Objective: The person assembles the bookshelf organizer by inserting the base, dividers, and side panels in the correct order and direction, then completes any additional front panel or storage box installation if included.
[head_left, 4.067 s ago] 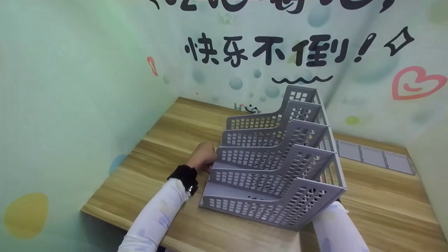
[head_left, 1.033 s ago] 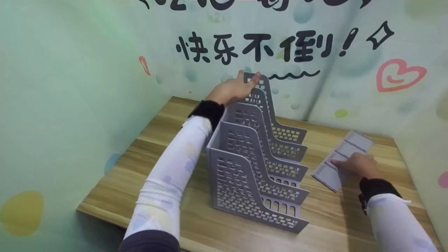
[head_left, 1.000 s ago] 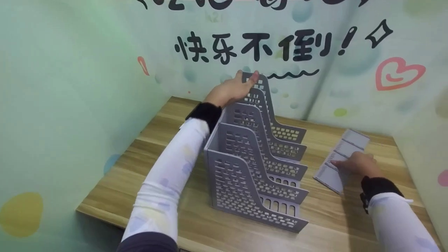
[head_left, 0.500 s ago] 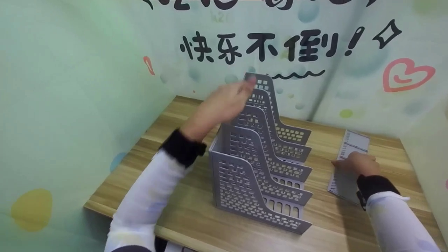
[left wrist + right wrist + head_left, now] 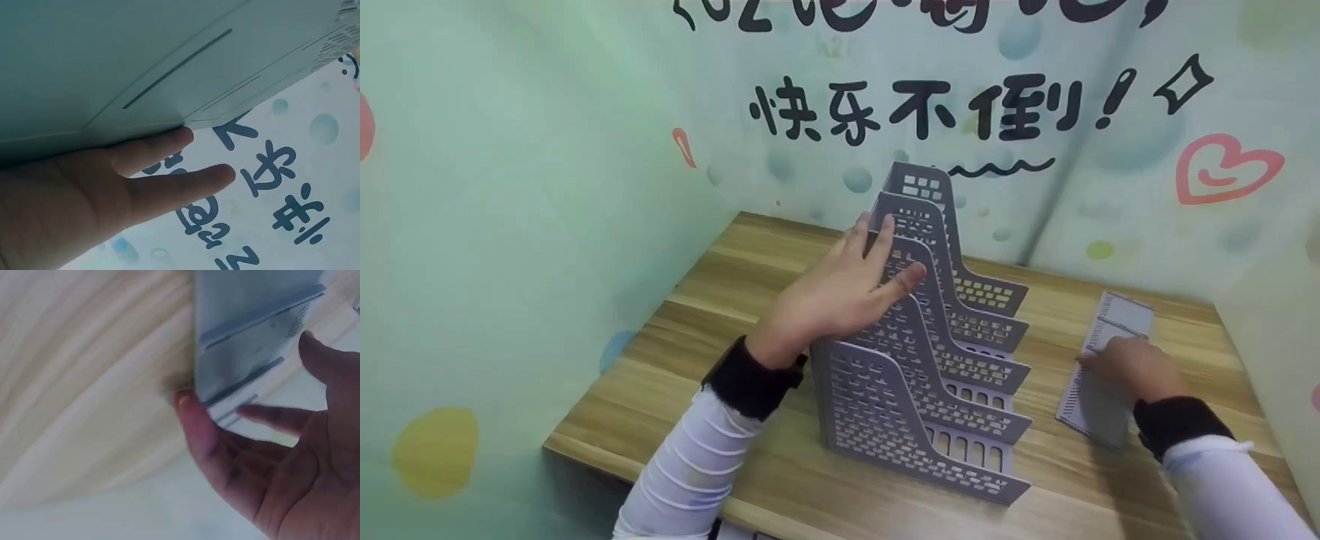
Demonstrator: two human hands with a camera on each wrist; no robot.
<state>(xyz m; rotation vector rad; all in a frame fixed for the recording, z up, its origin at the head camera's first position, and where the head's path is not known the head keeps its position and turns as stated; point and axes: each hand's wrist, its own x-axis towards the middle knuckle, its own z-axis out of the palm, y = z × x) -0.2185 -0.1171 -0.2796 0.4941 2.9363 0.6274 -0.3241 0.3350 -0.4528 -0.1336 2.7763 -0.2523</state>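
A grey plastic file rack (image 5: 877, 420) with several upright perforated dividers stands on the table, its low open ends facing right. My left hand (image 5: 840, 289) is over the tall rear edge, fingers straight and spread. In the left wrist view, the left hand (image 5: 112, 191) lies along a smooth panel (image 5: 140, 62) of the rack. To the right, my right hand (image 5: 1140, 367) grips a flat grey panel (image 5: 1087, 409) with raised cross ridges. In the right wrist view, a finger of the right hand (image 5: 270, 478) curls at the edge of the ridged panel (image 5: 242, 343).
The wooden table (image 5: 660, 390) ends at a front edge on the left. A pale printed wall (image 5: 840, 90) rises right behind the rack, and another closes off the left side. A white object (image 5: 735, 531) shows below the front edge.
The rack was turned from facing left to facing right. The left hand left the far top corner and came nearer along the rear edge. The panel turned under the right hand.
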